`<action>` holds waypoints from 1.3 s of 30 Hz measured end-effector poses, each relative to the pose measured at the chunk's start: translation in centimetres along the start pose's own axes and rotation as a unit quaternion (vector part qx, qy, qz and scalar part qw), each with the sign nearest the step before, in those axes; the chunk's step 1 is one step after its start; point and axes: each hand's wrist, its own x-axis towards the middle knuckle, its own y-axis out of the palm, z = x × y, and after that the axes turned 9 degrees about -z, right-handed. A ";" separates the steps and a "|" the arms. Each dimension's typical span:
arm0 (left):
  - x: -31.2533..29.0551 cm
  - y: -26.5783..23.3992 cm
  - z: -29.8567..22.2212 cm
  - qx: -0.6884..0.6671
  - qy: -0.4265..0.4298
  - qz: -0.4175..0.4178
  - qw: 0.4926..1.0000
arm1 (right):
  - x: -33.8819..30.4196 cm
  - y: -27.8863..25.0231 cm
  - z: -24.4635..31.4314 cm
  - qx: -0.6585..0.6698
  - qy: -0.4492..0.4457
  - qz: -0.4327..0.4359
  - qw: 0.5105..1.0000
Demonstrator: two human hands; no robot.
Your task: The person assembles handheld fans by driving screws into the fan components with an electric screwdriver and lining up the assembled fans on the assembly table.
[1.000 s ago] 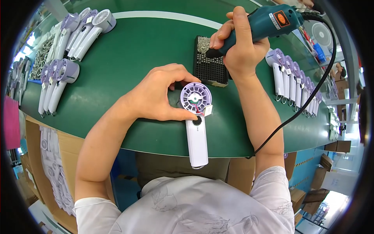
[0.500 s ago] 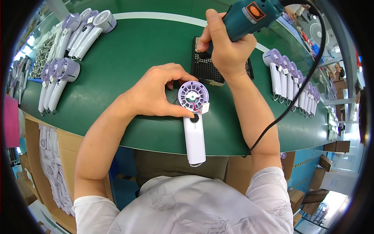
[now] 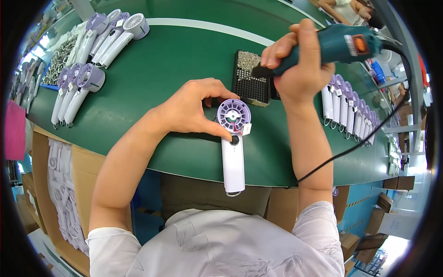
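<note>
My left hand grips a handheld fan around its round purple head, thumb at the neck beside a dark button. The fan's white handle points toward me past the table's front edge, with a wire loop at its end. Its head lies open, showing a ring of slots, a hub and red wires; a small white tag sticks out at the neck. In my right hand is a teal corded electric screwdriver, tilted with its dark nose down-left over a black perforated screw tray. Small metal screws are heaped at the tray's far end.
Several similar fans lie in rows on the green table, at the left and right. A cardboard box of white fan parts stands at lower left. The screwdriver's black cable hangs across my right forearm. Another person sits at far right.
My right hand has swung the screwdriver to the right and tipped it flatter, uncovering the screws in the tray. The left hand still holds the fan, and the whole view has shifted slightly.
</note>
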 end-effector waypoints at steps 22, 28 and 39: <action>0.0 0.1 -0.4 -0.006 0.012 -0.011 1.000 | -3.6 2.1 3.6 -0.014 0.085 0.186 0.979; -0.5 -0.3 0.2 -0.043 -0.025 0.003 0.999 | -4.5 3.0 3.2 -0.048 0.112 0.186 0.975; 0.1 0.3 0.3 0.000 0.023 -0.001 1.000 | -6.8 1.9 2.2 0.064 0.140 0.237 0.959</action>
